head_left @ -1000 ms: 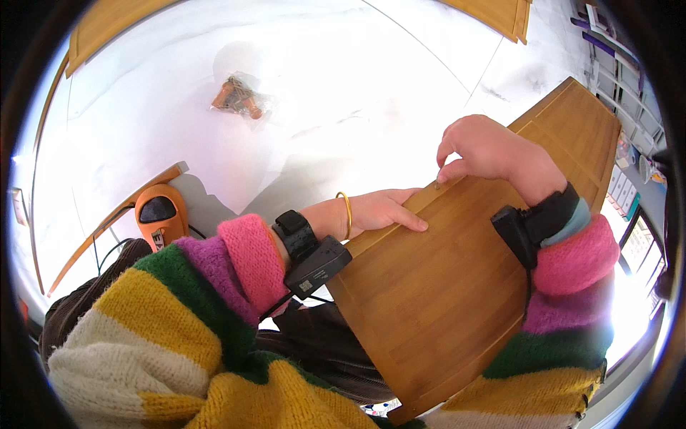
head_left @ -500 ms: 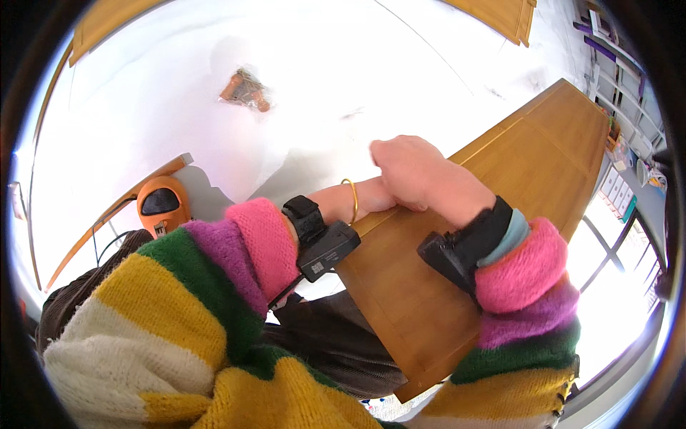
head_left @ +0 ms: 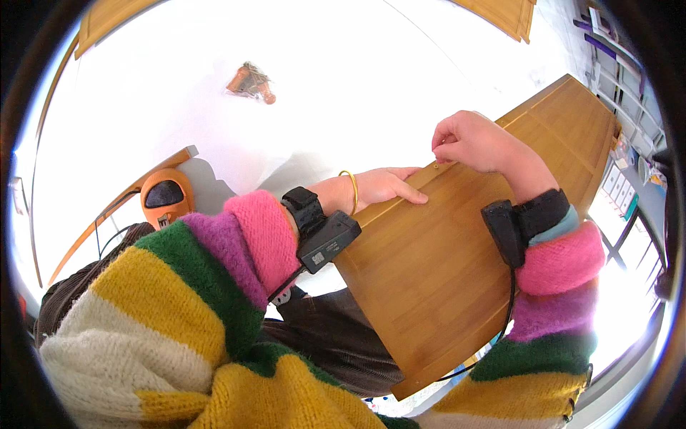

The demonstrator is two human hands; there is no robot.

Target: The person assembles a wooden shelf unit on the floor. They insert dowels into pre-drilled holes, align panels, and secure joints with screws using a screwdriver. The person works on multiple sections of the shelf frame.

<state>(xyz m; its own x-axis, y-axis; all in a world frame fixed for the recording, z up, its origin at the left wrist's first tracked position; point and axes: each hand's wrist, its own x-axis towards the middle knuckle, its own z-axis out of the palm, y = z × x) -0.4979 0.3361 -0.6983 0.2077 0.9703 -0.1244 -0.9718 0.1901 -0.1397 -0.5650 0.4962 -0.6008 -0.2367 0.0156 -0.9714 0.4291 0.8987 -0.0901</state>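
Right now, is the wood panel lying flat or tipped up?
Tipped. The wood panel slants across the person's lap, left hand steadying its upper edge, right hand pinching something small there.

— What's different from a second ago?

— The right hand (head_left: pixel 477 143) has shifted along the wooden panel (head_left: pixel 457 264). Half a second back it sat near the frame's centre, above the left wrist; now it is right of centre at the panel's upper edge, fingertips pinched together.

— And the left?

— The left hand (head_left: pixel 382 187) has its fingers laid on the panel's edge again, uncovered.

— Anything else?

— The small brown object (head_left: pixel 250 81) sits slightly further right in the upper left.
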